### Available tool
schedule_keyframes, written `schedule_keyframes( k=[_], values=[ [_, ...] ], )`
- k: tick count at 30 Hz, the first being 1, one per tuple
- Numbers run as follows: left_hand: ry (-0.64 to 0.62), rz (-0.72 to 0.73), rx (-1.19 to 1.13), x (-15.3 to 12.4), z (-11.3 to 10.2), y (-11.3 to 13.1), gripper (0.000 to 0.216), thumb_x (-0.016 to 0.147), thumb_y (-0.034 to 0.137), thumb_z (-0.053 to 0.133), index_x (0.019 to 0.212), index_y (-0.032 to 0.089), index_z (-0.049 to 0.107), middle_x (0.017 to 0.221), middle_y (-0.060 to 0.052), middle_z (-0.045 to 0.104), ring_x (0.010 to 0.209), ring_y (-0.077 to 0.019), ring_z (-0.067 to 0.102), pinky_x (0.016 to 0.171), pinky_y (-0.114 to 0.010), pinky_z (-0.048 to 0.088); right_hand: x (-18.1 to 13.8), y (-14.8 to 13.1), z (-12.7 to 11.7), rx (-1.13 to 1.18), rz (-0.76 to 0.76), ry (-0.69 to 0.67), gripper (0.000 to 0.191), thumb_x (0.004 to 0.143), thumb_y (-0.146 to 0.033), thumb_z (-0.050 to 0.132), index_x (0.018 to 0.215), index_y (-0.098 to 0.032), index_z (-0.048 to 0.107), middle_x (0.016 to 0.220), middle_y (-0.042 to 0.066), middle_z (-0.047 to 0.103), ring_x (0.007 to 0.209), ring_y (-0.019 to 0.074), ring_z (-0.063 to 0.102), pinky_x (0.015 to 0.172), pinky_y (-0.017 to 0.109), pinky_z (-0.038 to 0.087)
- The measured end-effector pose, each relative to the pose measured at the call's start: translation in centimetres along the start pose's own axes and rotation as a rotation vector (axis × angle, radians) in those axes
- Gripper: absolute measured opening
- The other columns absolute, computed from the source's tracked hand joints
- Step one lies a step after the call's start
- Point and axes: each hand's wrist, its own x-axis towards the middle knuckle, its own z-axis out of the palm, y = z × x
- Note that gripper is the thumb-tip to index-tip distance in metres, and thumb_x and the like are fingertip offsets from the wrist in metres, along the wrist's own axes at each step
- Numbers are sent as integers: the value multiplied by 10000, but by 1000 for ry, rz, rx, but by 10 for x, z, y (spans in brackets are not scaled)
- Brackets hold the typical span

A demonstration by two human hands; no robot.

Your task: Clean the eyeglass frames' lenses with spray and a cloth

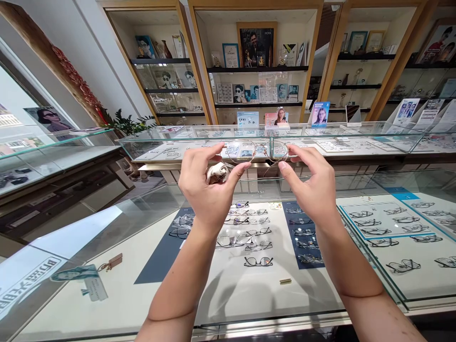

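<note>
Held up over the glass counter is a pair of thin-rimmed round eyeglasses (241, 151) with clear lenses. My left hand (206, 183) pinches one side of the frame between thumb and fingers. A crumpled whitish thing with dark marks, perhaps a cloth (218, 172), is tucked in the same palm. On the other side, my right hand (313, 183) grips the frame near its hinge with thumb and forefinger. Printed letters show on the lens nearer that hand. Fine temple parts show near the fingers, partly hidden.
Below my arms, a glass display case (245, 294) holds rows of spectacles (258, 261) and dark blue display mats (156, 266). A small gold bar (285, 281) lies inside. Another glass counter (199, 137) stands beyond, with upright cards (320, 114). Wooden shelving (194, 47) lines the back wall.
</note>
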Motion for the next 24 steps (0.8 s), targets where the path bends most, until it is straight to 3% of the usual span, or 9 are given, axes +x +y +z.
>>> schedule_keyframes(
  k=[5, 13, 24],
  values=[
    [27, 41, 12, 1, 1, 1, 500, 830, 511, 948, 1231, 299, 739, 1124, -55, 732, 1068, -276, 716, 1007, -480, 590, 0, -1, 1, 15, -34, 76, 363, 1000, -410, 728, 1347, -307, 755, 1258, 79, 770, 1090, 275, 747, 1007, 519, 623],
    [33, 63, 39, 1, 1, 2, 495, 837, 521, 940, 1233, 313, 729, 1106, -48, 736, 1021, -266, 726, 999, -483, 597, -1, -3, 0, 14, -40, 80, 365, 1004, -396, 717, 1359, -313, 746, 1270, 85, 758, 1094, 283, 741, 1018, 546, 627],
    [-32, -29, -34, 2, 0, 4, 485, 889, 542, 888, 1261, 276, 727, 1179, -62, 748, 1093, -249, 747, 1005, -434, 628, -1, -7, 0, -20, -77, 146, 358, 1012, -422, 715, 1352, -312, 742, 1238, 89, 740, 1116, 293, 712, 1020, 549, 632]
  ],
)
